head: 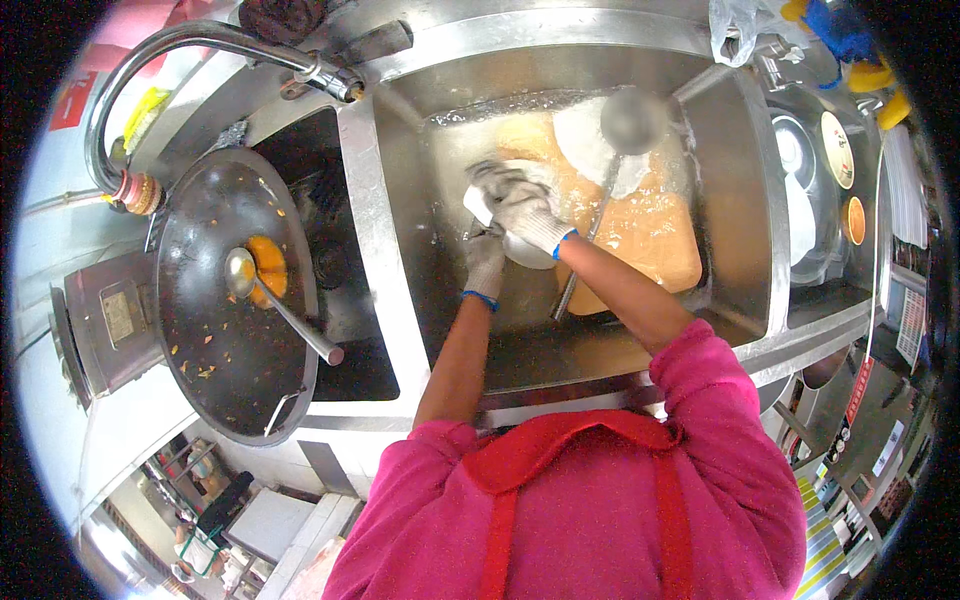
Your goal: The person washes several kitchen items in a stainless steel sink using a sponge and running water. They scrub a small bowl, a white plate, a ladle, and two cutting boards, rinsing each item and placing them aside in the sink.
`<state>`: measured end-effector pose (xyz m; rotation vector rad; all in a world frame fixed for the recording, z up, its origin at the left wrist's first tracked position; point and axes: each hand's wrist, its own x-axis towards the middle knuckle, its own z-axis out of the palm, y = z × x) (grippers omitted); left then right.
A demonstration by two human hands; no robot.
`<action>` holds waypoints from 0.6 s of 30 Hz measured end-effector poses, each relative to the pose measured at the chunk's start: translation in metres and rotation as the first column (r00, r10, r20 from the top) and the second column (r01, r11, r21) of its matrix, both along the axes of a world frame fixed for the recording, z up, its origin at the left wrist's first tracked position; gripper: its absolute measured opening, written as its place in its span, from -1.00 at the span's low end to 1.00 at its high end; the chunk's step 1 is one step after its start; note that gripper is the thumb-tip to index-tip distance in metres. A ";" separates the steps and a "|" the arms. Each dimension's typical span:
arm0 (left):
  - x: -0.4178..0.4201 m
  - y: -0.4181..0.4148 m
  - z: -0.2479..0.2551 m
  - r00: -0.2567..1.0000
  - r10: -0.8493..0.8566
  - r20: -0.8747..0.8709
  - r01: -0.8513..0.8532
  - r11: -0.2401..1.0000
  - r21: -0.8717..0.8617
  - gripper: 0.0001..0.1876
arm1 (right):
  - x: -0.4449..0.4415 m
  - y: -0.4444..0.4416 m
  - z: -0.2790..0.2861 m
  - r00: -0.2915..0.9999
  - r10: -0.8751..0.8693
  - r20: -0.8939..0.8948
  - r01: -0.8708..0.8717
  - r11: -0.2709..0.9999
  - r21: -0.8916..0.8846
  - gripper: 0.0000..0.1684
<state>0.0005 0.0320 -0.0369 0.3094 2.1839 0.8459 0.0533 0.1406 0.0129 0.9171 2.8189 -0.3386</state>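
Note:
Both my hands wear pale knit gloves with blue cuffs and are close together in the water of a steel sink (450, 330). My left hand (484, 262) is at the lower edge of a small white piece of dishware (478, 205), its fingers partly hidden. My right hand (525, 214) is bent over the same piece from the right, its fingers blurred; its grip cannot be made out. Just below my right hand lies a pale rounded dish (531, 251). A long-handled ladle (634, 120) slants across a tan cutting board or tray (645, 240), beside a large white round dish (581, 139).
A black wok (225, 330) with a ladle (277, 300) and orange liquid stands left of the sink. A curved metal faucet (202, 34) arches above it. On the right, a second basin (814, 300) holds bowls (836, 150). A plastic bag (731, 34) hangs at the back.

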 end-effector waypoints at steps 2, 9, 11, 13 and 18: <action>-0.002 -0.012 -0.022 0.997 0.072 -0.023 -0.073 0.996 -0.049 -0.65 | -0.003 0.002 0.070 0.893 0.138 -0.428 -0.233 0.956 -0.179 -0.61; 0.003 0.002 0.039 0.996 0.073 0.044 -0.070 0.996 -0.061 -0.52 | 0.037 0.062 -0.032 0.926 -0.376 -0.009 0.365 0.905 -0.218 -0.61; 0.004 0.014 0.037 1.000 0.027 0.008 -0.025 0.985 -0.168 -0.46 | 0.042 0.072 -0.068 0.861 -0.487 0.146 0.508 0.812 -0.287 -0.53; 0.011 0.017 0.051 0.974 0.183 0.133 -0.194 0.978 0.073 -0.43 | 0.032 0.054 -0.074 0.767 -0.522 -0.374 0.518 0.847 -0.120 -0.62; 0.001 0.002 0.031 0.887 0.296 0.354 -0.419 0.836 0.354 -0.36 | 0.010 -0.001 0.050 0.985 -0.174 -0.008 0.132 0.774 -0.619 -0.66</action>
